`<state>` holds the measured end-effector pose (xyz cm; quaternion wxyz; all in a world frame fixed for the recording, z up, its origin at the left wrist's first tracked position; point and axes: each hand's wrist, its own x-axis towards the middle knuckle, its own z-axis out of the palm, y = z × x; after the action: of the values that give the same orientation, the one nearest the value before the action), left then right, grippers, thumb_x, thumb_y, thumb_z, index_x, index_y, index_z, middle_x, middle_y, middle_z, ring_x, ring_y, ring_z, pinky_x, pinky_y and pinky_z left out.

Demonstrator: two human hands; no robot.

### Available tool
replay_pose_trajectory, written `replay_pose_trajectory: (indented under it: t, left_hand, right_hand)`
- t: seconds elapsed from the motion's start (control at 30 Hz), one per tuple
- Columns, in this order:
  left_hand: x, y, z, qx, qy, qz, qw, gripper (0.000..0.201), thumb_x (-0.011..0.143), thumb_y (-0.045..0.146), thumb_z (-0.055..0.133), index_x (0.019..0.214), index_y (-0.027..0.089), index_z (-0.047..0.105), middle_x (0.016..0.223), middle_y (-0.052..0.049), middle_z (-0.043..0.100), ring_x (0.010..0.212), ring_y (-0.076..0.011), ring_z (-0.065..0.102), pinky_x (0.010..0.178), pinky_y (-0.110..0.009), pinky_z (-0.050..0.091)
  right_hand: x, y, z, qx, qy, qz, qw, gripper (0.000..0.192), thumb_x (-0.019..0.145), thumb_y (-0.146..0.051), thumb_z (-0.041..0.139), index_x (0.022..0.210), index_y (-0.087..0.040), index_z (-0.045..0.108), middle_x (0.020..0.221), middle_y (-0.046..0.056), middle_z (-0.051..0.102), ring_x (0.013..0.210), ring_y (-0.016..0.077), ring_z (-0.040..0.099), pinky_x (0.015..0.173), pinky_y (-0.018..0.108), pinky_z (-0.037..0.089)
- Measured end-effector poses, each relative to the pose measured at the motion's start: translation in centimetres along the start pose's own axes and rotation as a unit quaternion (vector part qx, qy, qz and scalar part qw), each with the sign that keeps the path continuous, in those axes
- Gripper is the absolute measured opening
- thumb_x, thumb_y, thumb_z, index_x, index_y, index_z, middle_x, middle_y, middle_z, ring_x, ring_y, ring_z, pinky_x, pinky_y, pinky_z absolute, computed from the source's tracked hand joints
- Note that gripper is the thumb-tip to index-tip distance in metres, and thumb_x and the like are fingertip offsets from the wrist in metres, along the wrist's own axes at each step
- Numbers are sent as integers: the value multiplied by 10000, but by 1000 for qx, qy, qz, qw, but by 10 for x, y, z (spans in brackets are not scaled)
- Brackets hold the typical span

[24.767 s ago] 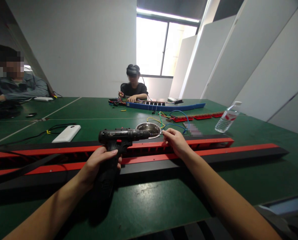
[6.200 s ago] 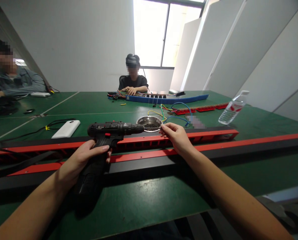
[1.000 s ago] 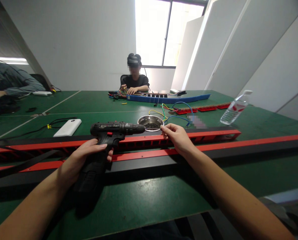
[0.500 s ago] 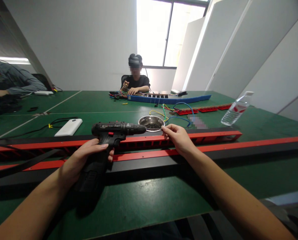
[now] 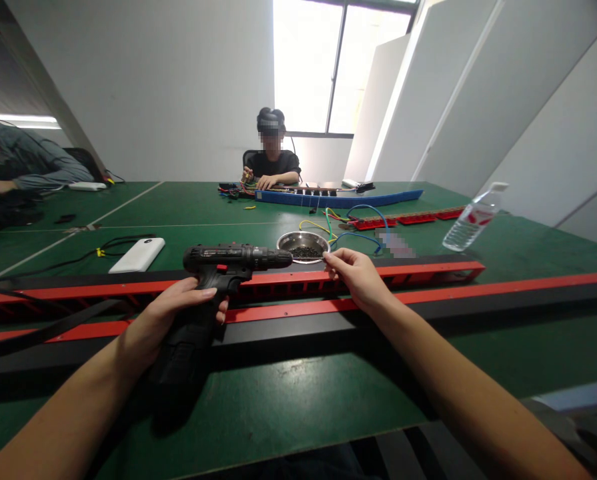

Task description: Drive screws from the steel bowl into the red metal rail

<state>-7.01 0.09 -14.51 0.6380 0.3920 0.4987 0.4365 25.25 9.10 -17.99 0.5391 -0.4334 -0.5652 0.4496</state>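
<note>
My left hand is wrapped round the grip of a black cordless drill, whose chuck points right. At the tip of the drill bit, my right hand pinches with thumb and forefinger; whatever is between them is too small to make out. Just behind the fingertips stands a round metal bowl with many small dark pieces in it, perhaps screws. Beneath both hands run two long red and black bars, lying side by side across the table.
A white power bank with a cable lies at the left. To the right stands a plastic water bottle. Coloured wires lead to red strips behind the bowl. Across the green table, a person works at a blue bar; another sits far left.
My hands and the drill have hardly moved. The person across the table has lowered one hand slightly.
</note>
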Motion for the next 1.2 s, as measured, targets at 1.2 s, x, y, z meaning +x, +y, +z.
replay_pose_trajectory:
  t: [1.2]
  left_hand:
    - [3,-2,-1,-6,-1,6,1000,270,805,298,773,1004,153,662,917,-55,697,758,-180,710,650,-254,589]
  right_hand:
    - [1,1,0,1,-4,-6,1000,383,740,-513,824,683,-174,655,624,-3,610,570,115,499,582,281,391]
